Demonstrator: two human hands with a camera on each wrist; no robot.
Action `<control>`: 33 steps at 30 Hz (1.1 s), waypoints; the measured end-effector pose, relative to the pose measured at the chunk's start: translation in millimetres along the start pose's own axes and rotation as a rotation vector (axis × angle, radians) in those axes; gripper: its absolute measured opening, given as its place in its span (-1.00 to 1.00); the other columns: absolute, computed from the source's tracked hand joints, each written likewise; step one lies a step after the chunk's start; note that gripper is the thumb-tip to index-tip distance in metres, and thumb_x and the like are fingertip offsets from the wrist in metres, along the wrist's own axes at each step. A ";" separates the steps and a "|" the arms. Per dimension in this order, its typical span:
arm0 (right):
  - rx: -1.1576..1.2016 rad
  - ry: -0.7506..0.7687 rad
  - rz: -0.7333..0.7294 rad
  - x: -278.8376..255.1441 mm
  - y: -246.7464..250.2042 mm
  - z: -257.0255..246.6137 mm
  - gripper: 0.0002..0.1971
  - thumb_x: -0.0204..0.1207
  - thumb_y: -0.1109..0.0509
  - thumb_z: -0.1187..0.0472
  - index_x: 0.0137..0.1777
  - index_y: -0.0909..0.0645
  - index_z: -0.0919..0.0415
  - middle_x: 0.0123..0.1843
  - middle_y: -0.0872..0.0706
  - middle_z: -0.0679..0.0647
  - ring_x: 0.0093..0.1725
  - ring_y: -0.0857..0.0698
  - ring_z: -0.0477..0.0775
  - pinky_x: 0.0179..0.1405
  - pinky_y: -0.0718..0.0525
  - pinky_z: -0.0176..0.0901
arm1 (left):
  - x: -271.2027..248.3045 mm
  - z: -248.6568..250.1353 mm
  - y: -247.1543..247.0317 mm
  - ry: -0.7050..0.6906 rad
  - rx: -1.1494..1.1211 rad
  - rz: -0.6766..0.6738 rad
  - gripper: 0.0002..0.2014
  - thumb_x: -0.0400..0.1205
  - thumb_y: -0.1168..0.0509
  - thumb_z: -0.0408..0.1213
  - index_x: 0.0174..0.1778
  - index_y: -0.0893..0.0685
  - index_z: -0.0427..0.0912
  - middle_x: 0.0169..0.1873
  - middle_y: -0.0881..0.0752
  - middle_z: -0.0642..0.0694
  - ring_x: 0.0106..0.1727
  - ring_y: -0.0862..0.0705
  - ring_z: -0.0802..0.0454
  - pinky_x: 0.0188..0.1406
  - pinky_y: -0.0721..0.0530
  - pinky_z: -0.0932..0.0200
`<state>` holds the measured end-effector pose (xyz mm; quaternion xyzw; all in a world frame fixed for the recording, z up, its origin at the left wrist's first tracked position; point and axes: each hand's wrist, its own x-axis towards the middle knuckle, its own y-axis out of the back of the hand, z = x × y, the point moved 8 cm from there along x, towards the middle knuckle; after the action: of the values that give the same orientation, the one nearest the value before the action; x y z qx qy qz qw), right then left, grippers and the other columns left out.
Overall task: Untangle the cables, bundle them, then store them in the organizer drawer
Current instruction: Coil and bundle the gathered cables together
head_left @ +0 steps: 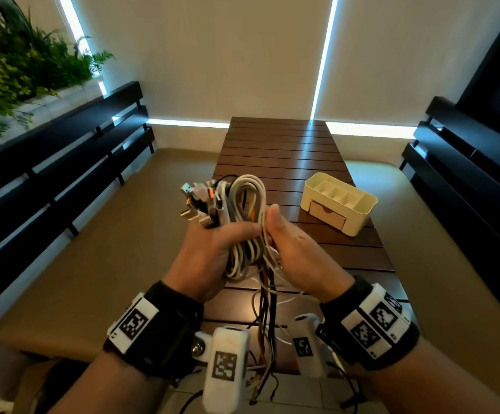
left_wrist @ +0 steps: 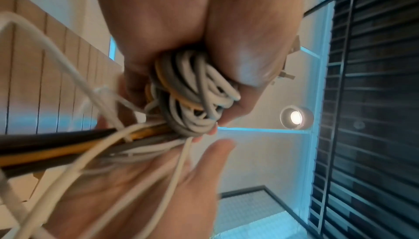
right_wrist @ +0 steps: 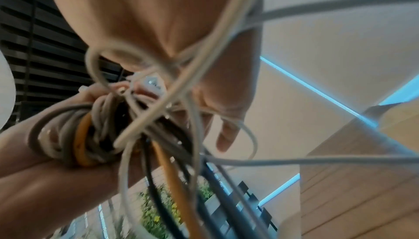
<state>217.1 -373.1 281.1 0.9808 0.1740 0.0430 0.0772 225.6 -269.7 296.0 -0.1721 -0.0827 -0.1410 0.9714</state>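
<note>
A thick coil of white, grey, orange and black cables is held up above the near end of the dark slatted table. My left hand grips the coil around its middle, with several USB plugs sticking out above its fingers. My right hand is on the coil's right side, fingers behind the loose strands and thumb pointing up. The strands run across its palm and hang down between my wrists. A cream organizer stands to the right, and its small drawer looks pushed in.
Dark slatted benches run along both sides, on the left and on the right. Green plants fill the far left corner. Loose cable ends trail over the table's near edge.
</note>
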 end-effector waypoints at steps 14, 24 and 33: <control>-0.235 0.217 0.164 -4.8 30.8 -20.6 -0.79 0.63 -0.37 0.18 0.20 -0.70 0.18 0.11 -0.69 0.00 0.06 -0.70 -0.25 -0.04 -0.65 -0.44 | 4.2 -6.2 16.4 0.064 0.000 0.083 -0.81 0.46 -0.40 -0.44 -0.03 -0.78 -0.33 -0.14 -0.81 -0.29 -0.08 -0.81 -0.23 -0.10 -0.80 -0.16; -0.021 0.252 0.282 -1.3 47.2 -40.0 -0.84 0.47 -0.56 0.35 -0.04 -0.66 0.16 -0.21 -0.79 0.09 -0.27 -0.79 0.00 -0.28 -0.73 -0.23 | 4.7 0.6 6.3 0.039 0.081 0.048 -0.74 0.49 -0.39 -0.46 0.09 -0.78 -0.26 -0.01 -0.78 -0.47 0.01 -0.77 -0.50 0.05 -0.70 -0.57; -0.208 0.225 0.385 3.7 50.0 -35.1 -0.57 0.19 -0.63 -0.15 -0.12 -0.57 0.06 -0.30 -0.63 -0.05 -0.35 -0.56 -0.21 -0.38 -0.60 -0.34 | 6.4 -3.0 0.3 0.091 0.085 -0.031 -0.64 0.45 -0.44 -0.47 0.19 -0.73 -0.33 0.05 -0.79 -0.44 0.06 -0.80 -0.39 0.08 -0.78 -0.25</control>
<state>233.4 -413.4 324.1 0.9716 -0.0139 0.1836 0.1483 232.2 -272.0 294.4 -0.1227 -0.0473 -0.1601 0.9783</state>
